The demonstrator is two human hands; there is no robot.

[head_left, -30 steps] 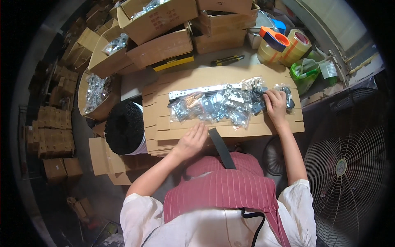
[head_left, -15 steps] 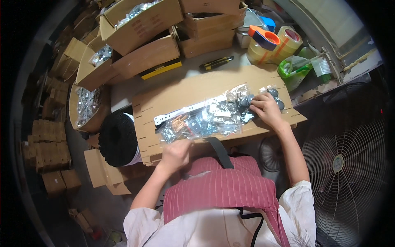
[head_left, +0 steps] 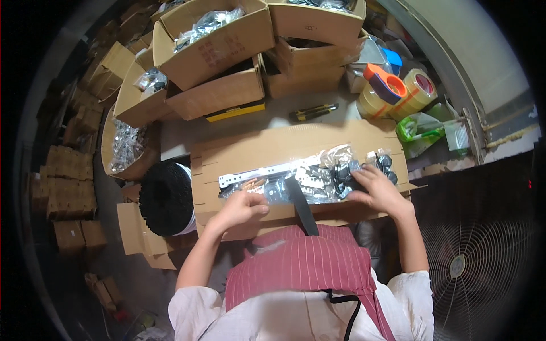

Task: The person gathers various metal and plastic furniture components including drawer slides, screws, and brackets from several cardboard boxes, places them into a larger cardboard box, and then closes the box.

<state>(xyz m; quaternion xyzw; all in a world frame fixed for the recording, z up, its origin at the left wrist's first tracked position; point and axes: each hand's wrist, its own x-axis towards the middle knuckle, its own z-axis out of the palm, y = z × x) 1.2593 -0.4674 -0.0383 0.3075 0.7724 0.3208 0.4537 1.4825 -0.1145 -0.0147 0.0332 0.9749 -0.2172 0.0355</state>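
On a flat brown carton (head_left: 273,145) lies a long white metal rail with holes (head_left: 259,175), alongside clear plastic bags of small metal parts (head_left: 313,181). A bag end with copper-coloured pieces (head_left: 254,184) is nearest my left hand (head_left: 242,210), which rests at the carton's near left, fingers bent and thumb apart from them. My right hand (head_left: 378,190) spreads thumb and fingers over the right end of the bags, touching dark parts (head_left: 345,175) there. Further right sit round black pieces (head_left: 385,162) in clear plastic. A black strap (head_left: 301,204) from my apron lies across the bags.
Open cartons of bagged hardware (head_left: 213,48) are stacked at the back left. A yellow-black cutter (head_left: 314,112) lies behind the carton. Tape rolls (head_left: 418,94) and an orange tape dispenser (head_left: 387,82) stand back right. A black bristly roll (head_left: 166,199) is left; a fan (head_left: 458,266) is right.
My right hand has gone from a pinch to spread fingers at the bags' right end. My left hand has loosened from a fist and rests over the bags' left end.
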